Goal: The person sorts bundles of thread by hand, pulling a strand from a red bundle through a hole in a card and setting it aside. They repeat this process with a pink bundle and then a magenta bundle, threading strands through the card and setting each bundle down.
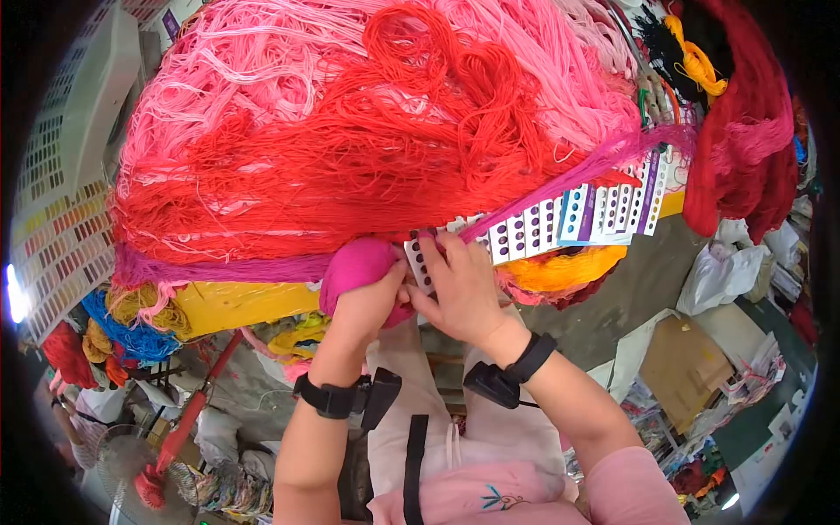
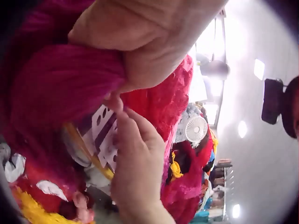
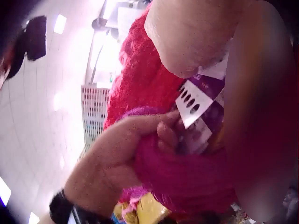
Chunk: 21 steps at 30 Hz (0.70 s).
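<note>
My left hand grips a thick bunched loop of magenta yarn, which bulges out past the fingers. Close beside it, my right hand has its thumb and index finger drawn together in a pinch at magenta strands, right by the left fingertips in the left wrist view. Between and below the hands, a white sample card with a row of dark holes shows. More magenta strands run from near the right hand up to the right, over the row of cards. What the right fingertips cover is partly hidden.
Red yarn lies spread over pink yarn on a yellow-edged table. Dark red hanks hang at the right. Orange yarn is beneath the cards. A fan stands at lower left, and a cardboard box at right.
</note>
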Tool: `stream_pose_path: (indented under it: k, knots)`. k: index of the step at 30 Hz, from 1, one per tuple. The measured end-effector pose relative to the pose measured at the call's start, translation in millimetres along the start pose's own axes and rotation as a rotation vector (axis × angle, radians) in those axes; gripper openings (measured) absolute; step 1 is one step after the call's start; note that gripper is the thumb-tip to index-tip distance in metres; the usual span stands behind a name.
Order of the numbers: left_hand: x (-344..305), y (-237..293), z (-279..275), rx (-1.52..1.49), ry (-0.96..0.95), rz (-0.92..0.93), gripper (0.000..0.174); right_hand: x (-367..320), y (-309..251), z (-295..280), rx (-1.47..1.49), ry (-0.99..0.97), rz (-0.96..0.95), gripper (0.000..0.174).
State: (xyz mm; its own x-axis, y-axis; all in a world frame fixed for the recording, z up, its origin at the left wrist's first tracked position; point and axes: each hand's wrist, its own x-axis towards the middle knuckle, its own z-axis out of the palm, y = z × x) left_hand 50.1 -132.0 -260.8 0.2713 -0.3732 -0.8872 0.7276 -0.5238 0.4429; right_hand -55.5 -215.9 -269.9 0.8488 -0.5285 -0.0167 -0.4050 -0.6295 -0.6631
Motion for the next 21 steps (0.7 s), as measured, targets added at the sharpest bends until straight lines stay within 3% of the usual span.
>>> stream_pose_path:
  k: [2,8,10,13,15,16,18,21]
  knots:
    - [3.8,2.1,-0.8,0.025,-0.030,0.002,0.009,-2.1,2.2,1.1,0.001,-0.023,-0.011,0.042]
    - [12.5,-17.2,5.4,0.003,-0.025,0.077,0.014,7.8,14.6,0.6,0.317,0.004,-0.009,0.030]
    - [11.0,-14.7,4.0,0.039,0.011,0.071,0.017,11.3,12.2,-0.4,0.415,0.051,0.099,0.026]
    - [-5.4,10.1,-7.2,0.083,-0.030,0.118,0.015,8.3,15.8,0.8,0.429,0.083,0.087,0.029]
    - [-11.9,18.5,-21.7,-0.148,0.020,0.037,0.013,5.2,16.7,2.6,0.460,0.080,0.112,0.029]
    - [-11.7,16.8,-20.9,-0.146,0.025,0.035,0.013,4.6,17.6,5.0,0.409,0.071,0.094,0.029]
    - [-7.2,11.4,-17.8,0.140,0.021,0.123,0.011,4.6,16.3,7.7,0.363,0.067,0.073,0.030]
    - [-5.9,7.0,-22.6,-0.030,-0.042,0.119,0.009,1.5,16.6,3.5,0.317,-0.018,0.088,0.035]
